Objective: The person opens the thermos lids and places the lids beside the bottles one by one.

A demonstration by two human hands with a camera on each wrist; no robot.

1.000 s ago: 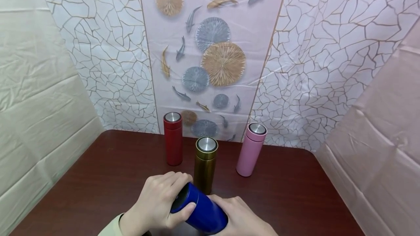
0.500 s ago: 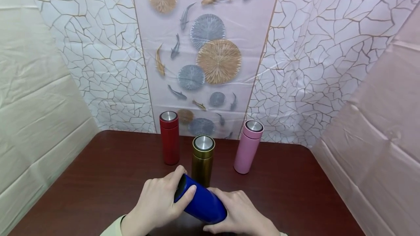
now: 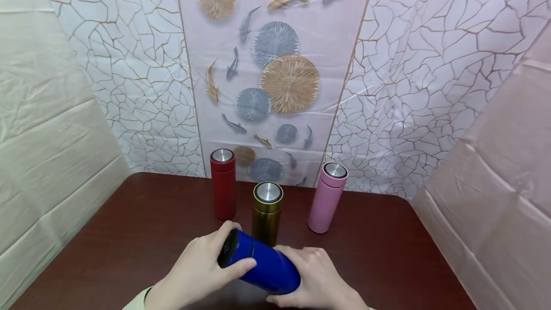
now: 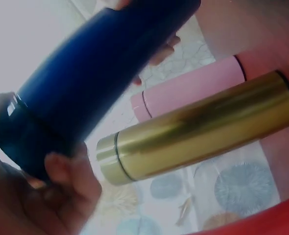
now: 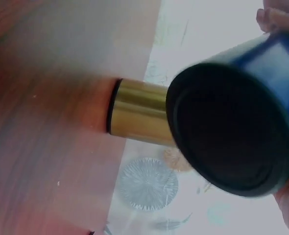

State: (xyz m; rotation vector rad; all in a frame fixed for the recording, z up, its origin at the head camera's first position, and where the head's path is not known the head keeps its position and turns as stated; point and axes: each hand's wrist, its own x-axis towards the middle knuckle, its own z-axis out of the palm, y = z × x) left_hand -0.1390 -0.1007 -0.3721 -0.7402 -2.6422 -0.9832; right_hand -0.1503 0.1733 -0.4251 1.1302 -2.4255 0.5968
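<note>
A blue thermos flask (image 3: 271, 267) is held tilted in front of the person, its dark lid end to the left and its base to the right. My left hand (image 3: 200, 262) grips the lid end, thumb on the near side and fingers over the top. My right hand (image 3: 316, 276) holds the body near the base. In the right wrist view the flask's black base (image 5: 228, 132) faces the camera. Close behind it stands a gold flask (image 3: 267, 221), its lower part hidden by the blue one.
A red flask (image 3: 224, 190) stands upright at the back left of the brown table (image 3: 142, 224), and a pink flask (image 3: 327, 200) at the back right. Patterned cloth (image 3: 275, 123) hangs behind, with pale cloth walls on both sides.
The blue flask has come up slightly and lies more level than a second ago. My left thumb has moved lower on it since half a second ago. The right hand keeps its grip.
</note>
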